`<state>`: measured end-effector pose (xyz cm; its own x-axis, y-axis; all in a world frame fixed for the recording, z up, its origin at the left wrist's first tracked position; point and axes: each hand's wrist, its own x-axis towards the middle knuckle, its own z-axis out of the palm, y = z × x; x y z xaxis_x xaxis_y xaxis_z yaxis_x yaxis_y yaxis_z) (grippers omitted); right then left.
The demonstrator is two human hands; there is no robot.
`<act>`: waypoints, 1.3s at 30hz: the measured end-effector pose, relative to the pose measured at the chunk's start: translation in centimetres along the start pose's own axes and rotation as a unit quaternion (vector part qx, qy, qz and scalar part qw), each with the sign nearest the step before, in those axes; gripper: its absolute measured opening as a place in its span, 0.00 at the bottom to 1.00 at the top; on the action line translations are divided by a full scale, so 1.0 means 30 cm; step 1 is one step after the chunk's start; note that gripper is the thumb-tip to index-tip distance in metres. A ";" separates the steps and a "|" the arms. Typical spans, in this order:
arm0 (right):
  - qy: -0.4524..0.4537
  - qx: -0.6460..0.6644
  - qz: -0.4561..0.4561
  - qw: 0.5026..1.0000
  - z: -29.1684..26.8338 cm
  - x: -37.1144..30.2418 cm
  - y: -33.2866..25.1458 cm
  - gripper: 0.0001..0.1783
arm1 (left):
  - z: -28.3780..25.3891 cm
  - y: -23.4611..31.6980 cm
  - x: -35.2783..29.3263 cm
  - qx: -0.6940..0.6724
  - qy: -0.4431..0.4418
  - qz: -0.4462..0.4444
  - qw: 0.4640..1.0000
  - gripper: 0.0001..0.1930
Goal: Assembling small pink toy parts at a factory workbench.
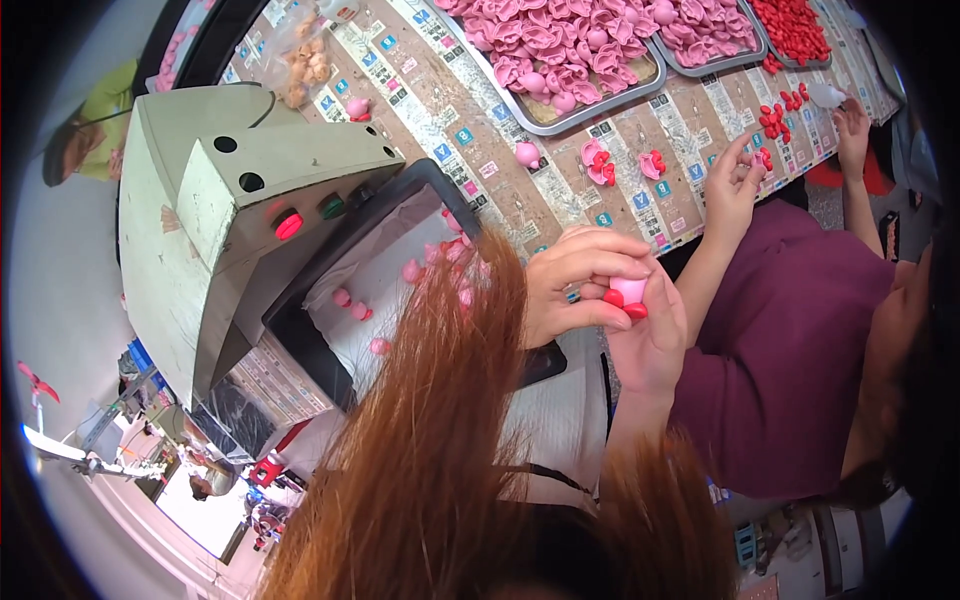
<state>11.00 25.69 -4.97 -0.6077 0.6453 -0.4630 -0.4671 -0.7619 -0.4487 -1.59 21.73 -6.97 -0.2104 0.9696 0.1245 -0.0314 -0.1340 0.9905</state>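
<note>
Between my two hands is a small, round pink plastic piece with red parts [628, 291] on its lower side. My left hand [572, 283] comes in from behind hair and pinches the piece from the left, thumb on the red part and fingers over the top. Cupped around its right side and beneath it is my right hand [655, 335]. Just left of my hands, a black-rimmed tray [440, 180] with a whitish lining holds several similar pink and red pieces [412, 270]. Long hair hides part of that tray and my left wrist.
A beige machine [255, 180] with red and green buttons stands at left. Across the patterned table [460, 110] are trays of pink shells [570, 50] and red parts [790, 30], plus a bag of tan pieces [305, 65]. A co-worker in purple [780, 330] handles red pieces at right.
</note>
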 end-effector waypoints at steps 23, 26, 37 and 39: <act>0.037 -0.115 -0.075 0.990 -0.018 -0.036 0.010 0.15 | 0.009 0.019 -0.019 -0.079 -0.043 -0.038 0.995 0.24; 0.048 -0.154 -0.081 0.984 -0.011 -0.041 0.015 0.16 | 0.008 0.008 -0.020 -0.097 -0.044 -0.006 0.994 0.24; 0.037 -0.161 -0.095 0.982 -0.002 -0.048 0.002 0.15 | 0.018 0.004 -0.022 -0.130 -0.051 -0.015 0.990 0.22; 0.042 -0.142 -0.097 0.984 0.003 -0.041 0.004 0.16 | 0.019 0.008 -0.019 -0.135 -0.050 -0.030 0.989 0.23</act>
<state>11.63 24.79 -4.37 -0.4646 0.7881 -0.4038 -0.3628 -0.5854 -0.7250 -0.92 21.27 -6.75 -0.1024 0.9911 0.0850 -0.3037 -0.1125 0.9461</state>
